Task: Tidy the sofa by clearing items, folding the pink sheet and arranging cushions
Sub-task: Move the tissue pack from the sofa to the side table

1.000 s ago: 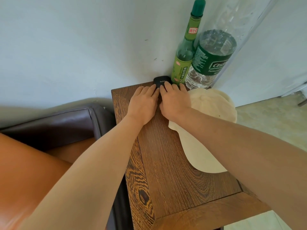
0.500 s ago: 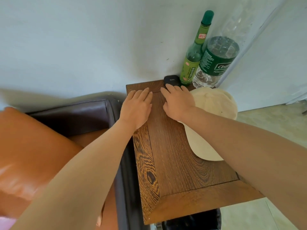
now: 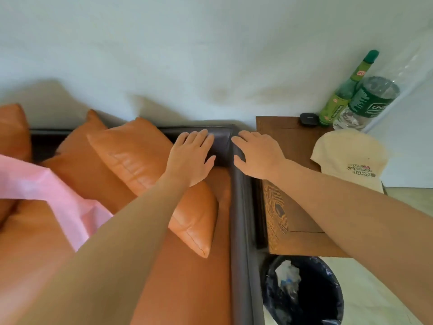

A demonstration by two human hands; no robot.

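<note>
1. Nearest, at 5 o'clock: a dark bin (image 3: 304,292) is standing on the floor beside the sofa (image 3: 187,289).
2. At 9 o'clock: the pink sheet (image 3: 46,191) is lying unfolded across the seat; folding is judged the step now beginning, calling for both hands to reach left and find its edges.
3. At 10 o'clock: orange cushions (image 3: 140,160) are leaning askew.
4. Centre: the left hand (image 3: 189,158) and right hand (image 3: 257,154) are hovering spread and empty over the sofa's dark corner; contact cannot be told.
5. At 2 o'clock: a cap (image 3: 351,158), bottles (image 3: 365,102) and a small black object (image 3: 308,118) are sitting on the side table (image 3: 293,207).
</note>
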